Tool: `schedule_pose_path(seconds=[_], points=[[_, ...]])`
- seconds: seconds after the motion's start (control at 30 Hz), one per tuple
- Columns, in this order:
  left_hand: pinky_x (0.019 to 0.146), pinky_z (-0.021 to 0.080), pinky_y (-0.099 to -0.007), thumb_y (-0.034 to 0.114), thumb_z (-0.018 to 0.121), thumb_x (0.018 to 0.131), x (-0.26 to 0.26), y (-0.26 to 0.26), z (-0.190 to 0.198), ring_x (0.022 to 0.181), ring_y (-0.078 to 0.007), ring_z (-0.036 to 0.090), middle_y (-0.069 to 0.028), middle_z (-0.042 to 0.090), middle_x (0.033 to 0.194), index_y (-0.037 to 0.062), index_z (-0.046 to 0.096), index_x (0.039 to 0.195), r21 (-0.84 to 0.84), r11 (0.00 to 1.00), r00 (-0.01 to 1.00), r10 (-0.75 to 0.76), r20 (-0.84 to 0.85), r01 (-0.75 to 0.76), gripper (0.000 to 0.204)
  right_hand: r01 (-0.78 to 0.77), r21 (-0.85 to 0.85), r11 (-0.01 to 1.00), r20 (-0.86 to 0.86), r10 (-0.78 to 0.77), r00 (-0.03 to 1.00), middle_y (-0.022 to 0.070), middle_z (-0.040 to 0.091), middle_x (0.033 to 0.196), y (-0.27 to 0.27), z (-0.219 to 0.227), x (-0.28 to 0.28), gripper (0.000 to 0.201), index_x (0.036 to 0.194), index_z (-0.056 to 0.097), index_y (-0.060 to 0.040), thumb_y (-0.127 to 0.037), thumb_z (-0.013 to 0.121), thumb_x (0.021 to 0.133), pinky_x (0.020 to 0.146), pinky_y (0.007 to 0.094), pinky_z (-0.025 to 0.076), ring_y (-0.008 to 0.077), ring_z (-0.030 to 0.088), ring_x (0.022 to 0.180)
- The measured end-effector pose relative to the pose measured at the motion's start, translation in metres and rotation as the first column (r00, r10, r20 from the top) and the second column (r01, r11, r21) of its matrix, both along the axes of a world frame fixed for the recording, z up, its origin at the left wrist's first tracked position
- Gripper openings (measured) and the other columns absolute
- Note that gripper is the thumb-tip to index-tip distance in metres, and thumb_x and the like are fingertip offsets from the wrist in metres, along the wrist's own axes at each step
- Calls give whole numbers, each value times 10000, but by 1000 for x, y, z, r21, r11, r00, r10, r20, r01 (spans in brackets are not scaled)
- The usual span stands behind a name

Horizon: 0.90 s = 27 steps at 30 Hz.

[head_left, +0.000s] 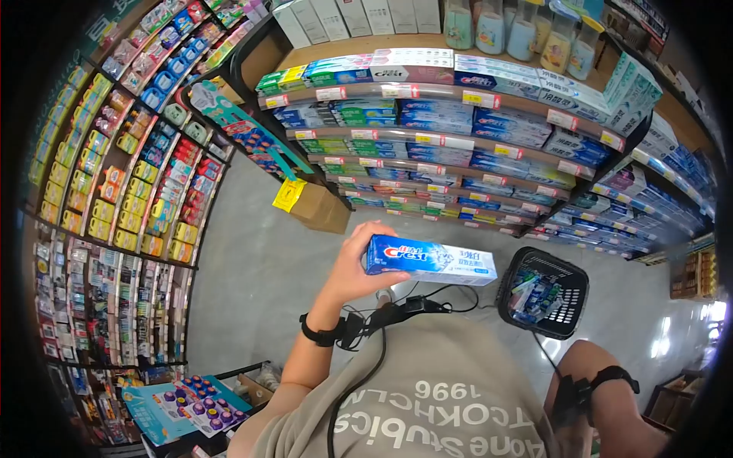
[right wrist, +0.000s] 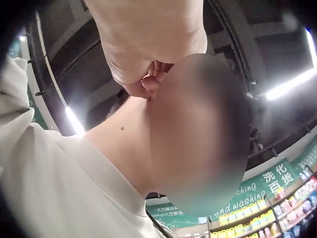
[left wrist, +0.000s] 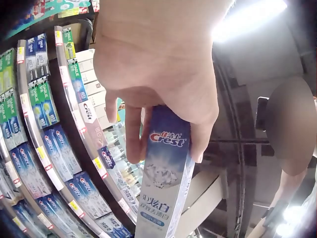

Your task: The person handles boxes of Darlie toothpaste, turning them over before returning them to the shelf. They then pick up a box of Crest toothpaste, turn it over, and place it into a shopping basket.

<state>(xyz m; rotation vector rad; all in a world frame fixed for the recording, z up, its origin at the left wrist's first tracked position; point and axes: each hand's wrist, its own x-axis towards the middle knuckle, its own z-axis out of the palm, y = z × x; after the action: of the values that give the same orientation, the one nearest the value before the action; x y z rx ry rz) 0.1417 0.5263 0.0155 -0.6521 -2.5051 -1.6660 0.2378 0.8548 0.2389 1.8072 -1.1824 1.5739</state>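
A blue and white Crest toothpaste box (head_left: 435, 260) lies lengthwise in front of the body in the head view, its printed face turned up. My left hand (head_left: 359, 266) grips its left end, thumb along the near side and fingers around the far side. In the left wrist view the same box (left wrist: 163, 183) points away from the palm. The right hand (right wrist: 153, 42) is raised beside the person's ear in the right wrist view, its fingers mostly hidden. Only the right forearm (head_left: 611, 404) shows in the head view.
Curved shelves (head_left: 450, 141) of toothpaste boxes stand ahead. A black basket (head_left: 569, 324) with several packages is at the right. A cardboard box (head_left: 324, 210) stands on the floor by the shelf end, and packed racks (head_left: 114, 183) line the left. Black cables (head_left: 450, 288) hang near the waist.
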Motion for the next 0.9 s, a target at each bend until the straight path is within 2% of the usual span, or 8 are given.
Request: schedule_pose_path(seconds=[0.13,0.23,0.33,0.43,0.53,0.73,0.83,0.9], points=[[1117,415,-472,268,974,634,1,0,-5,1101,-328,638,-112,686,1063,74,640,1123,69,997,999,28,44,-31,623,-15,19,1000,20,14,1000,10,593,725,-1,1,1,146,1054,682,-63,-104,553,998,551,277,413,133,564,639],[1098,430,-459,271,970,651,-2,-4,-6,1099,-320,641,-107,677,1098,74,639,1139,-8,1000,1000,-1,-14,1,622,-27,19,999,41,26,999,8,588,716,-3,1,0,151,1055,680,-65,-111,545,1005,548,275,410,129,557,627],[1062,451,-435,283,966,671,3,1,-1,1121,-302,626,-96,661,1145,77,636,1168,127,991,981,17,192,-42,631,-40,21,999,50,39,998,5,584,706,-7,0,-4,156,1055,678,-67,-118,537,1013,545,274,406,125,551,616],[1006,466,-413,308,955,694,0,-1,1,1142,-293,594,-88,654,1163,91,634,1185,-15,1000,1000,9,27,-9,625,-60,12,998,19,59,998,3,579,697,-3,0,-6,162,1055,676,-69,-125,528,1020,543,272,403,121,544,604],[996,464,-425,314,952,692,-4,0,4,1138,-323,581,-85,668,1130,99,636,1166,-44,999,998,-4,-68,1,609,-83,28,996,19,82,996,0,574,688,-8,1,-9,168,1056,675,-71,-132,520,1028,540,271,399,117,537,593],[986,467,-440,309,955,682,-5,-4,1,1118,-334,588,-87,674,1110,94,643,1140,-60,998,994,-3,-113,-4,594,-124,39,992,39,122,992,-4,565,669,-13,0,-14,182,1056,671,-76,-146,503,1043,534,268,393,109,524,570],[1031,463,-412,228,972,652,-2,-6,-3,1086,-261,631,-96,674,1090,79,629,1139,-19,1000,998,18,-66,-19,613,-136,42,990,55,134,990,-7,560,660,-15,-1,-15,190,1057,669,-78,-153,495,1050,531,266,389,105,517,559],[1080,437,-435,226,973,649,-2,-6,-1,1061,-243,643,-91,681,1081,75,626,1141,-13,1000,1000,17,-13,-17,620,-139,42,989,64,136,989,-8,557,653,-15,-1,-14,195,1057,668,-79,-157,489,1055,529,265,387,102,513,551]])
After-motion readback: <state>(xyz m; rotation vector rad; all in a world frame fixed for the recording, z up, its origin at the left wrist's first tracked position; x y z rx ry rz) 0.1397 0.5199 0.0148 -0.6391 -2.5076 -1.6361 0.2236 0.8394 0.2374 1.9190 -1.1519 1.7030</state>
